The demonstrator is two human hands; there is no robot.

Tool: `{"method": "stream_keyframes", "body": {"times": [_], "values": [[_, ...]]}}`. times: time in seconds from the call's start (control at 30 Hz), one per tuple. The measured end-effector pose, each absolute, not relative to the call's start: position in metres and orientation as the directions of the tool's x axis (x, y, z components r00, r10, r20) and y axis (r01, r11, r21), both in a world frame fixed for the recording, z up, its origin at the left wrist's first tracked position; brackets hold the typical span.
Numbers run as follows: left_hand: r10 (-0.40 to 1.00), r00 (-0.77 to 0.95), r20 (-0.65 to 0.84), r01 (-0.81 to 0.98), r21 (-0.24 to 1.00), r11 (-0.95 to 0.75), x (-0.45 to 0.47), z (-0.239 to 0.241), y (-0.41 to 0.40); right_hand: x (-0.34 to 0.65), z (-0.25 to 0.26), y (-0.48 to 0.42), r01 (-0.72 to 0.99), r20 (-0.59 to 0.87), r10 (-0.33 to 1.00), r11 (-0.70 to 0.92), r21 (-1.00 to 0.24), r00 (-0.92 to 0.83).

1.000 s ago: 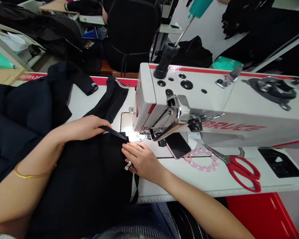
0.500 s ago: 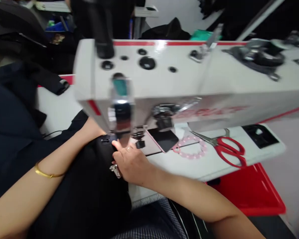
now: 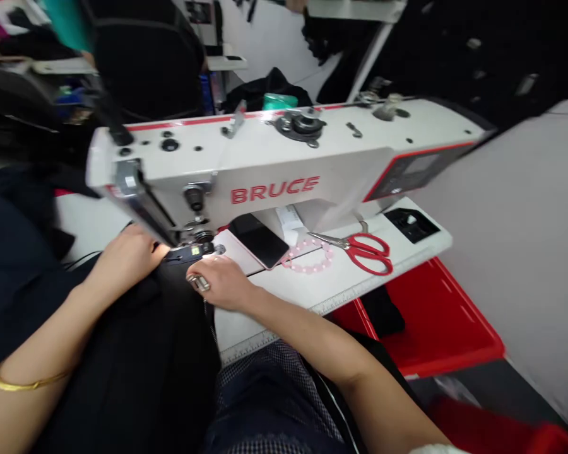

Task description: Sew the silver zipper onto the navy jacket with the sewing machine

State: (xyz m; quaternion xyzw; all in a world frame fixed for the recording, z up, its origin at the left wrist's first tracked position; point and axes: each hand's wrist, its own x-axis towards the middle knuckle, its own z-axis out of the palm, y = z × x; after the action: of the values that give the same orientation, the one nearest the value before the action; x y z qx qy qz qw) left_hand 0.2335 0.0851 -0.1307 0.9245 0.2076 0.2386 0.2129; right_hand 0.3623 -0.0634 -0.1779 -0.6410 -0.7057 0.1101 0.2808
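Observation:
Dark garment cloth (image 3: 170,340) lies over the left of the sewing machine table and hangs toward my lap. A dark strip of it, with a small pale yellow mark, runs under the presser foot (image 3: 207,248). My left hand (image 3: 127,255) grips the cloth just left of the needle area, its fingertips partly hidden. Right of the foot, my right hand (image 3: 222,280) is closed at the cloth's edge with the fingers curled under. A small shiny metal piece (image 3: 199,282) shows at its fingers; its kind is unclear.
The white sewing machine (image 3: 274,170) spans the view. Right of the needle lie a black phone (image 3: 260,239), a pink beaded bracelet (image 3: 307,257) and red-handled scissors (image 3: 366,251). A red bin (image 3: 435,315) sits below the table's right edge, which carries a ruler strip (image 3: 331,301).
The view has swung right, showing more of the machine. My left hand now shows left of the needle instead of behind the machine head. My right hand remains near the foot, fingers more curled.

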Motion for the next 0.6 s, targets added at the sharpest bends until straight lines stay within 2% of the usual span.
{"method": "stream_keyframes", "body": {"times": [0.1,0.23,0.37,0.5,0.6], "values": [[0.417,0.814,0.405,0.305,0.314,-0.899,0.199,-0.116,0.037,0.359,-0.170,-0.069,0.792,0.231,0.973,0.145,-0.593,-0.005],[0.268,0.880,0.392,0.182,0.244,-0.953,0.175,-0.114,-0.013,0.339,-0.160,-0.079,0.755,0.221,0.973,0.196,-0.626,-0.069],[0.236,0.891,0.387,0.186,0.163,-0.969,0.170,-0.114,-0.034,0.315,-0.156,-0.101,0.601,0.116,0.993,0.108,-0.792,-0.026],[0.252,0.926,0.281,0.172,0.279,-0.945,0.173,-0.109,-0.051,0.304,-0.149,-0.126,0.377,-0.046,0.999,-0.032,-0.926,-0.028],[0.266,0.931,0.251,0.122,0.471,-0.873,0.176,-0.099,-0.059,0.314,-0.130,-0.145,0.297,-0.149,0.988,-0.128,-0.946,-0.048]]}}
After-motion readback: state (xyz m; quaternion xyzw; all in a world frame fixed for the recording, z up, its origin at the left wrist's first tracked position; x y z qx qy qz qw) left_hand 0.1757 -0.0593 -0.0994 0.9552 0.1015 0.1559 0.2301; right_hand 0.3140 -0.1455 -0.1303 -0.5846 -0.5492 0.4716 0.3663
